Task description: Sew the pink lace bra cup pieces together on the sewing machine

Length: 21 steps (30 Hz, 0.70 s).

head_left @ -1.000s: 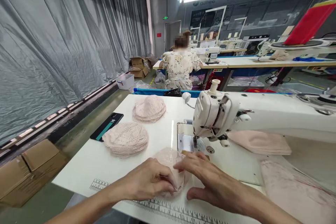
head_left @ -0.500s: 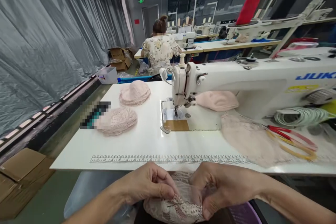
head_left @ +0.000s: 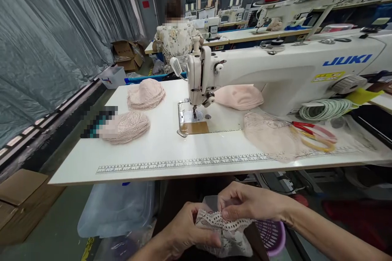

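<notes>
Below the table's front edge, over the lap, a pale lace piece (head_left: 228, 228) with a scalloped, holed edging is held between both hands. My left hand (head_left: 192, 228) grips its left side, thumb lying across the front of the lace. The thumb and fingers of my right hand (head_left: 237, 204) pinch the upper edge. Some sheer fabric shows behind the lace; the fingers behind it are hidden. Beyond the hands stands a white sewing machine (head_left: 260, 69) on a white table (head_left: 159, 151) with a printed ruler along its front.
Two stacks of pink cups, a rear stack (head_left: 147, 94) and a front stack (head_left: 130, 127), lie left of the needle. Pink cups (head_left: 239, 97), sheer lace fabric (head_left: 272, 136) and red-handled scissors (head_left: 315, 132) lie right. Below are a plastic bin (head_left: 118, 208) and purple basket (head_left: 271, 236). A person (head_left: 174, 36) sits ahead.
Both hands have moved lower and away from the table edge with the lace piece, which is now turned with its holed edging upward. The camera view has tilted down and shifted right.
</notes>
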### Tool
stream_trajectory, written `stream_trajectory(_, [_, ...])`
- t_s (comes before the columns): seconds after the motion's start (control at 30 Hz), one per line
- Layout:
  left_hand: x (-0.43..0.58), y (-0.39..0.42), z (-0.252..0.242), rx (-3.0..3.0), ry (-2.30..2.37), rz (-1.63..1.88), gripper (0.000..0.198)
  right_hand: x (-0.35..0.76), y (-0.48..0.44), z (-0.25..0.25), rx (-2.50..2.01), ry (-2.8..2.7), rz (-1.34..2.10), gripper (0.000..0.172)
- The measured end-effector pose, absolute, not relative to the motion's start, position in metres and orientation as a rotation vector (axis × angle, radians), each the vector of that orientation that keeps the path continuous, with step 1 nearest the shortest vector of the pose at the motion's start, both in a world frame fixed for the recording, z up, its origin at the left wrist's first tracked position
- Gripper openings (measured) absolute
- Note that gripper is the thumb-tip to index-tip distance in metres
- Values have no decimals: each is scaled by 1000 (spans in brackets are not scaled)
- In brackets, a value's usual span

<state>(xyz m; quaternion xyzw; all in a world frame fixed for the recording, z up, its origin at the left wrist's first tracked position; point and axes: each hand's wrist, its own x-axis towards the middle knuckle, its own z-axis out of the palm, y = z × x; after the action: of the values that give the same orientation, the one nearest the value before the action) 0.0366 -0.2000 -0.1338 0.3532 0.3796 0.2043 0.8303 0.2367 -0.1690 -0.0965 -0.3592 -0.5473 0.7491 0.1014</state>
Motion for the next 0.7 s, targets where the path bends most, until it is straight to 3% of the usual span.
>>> stream_trajectory(0.23, [32,-194,-128,960,950,395,32,237,-172,-104,-1036,-1678,2058,24])
stream_trajectory(0.5, [26,-187,-125,915,945,294,27,234,-168,-119,-979,-1601,2175,40])
stream_trajectory(0.7, [26,-181,-129,861,967,280,29,227,-163,-122,-995,-1507,2233,39])
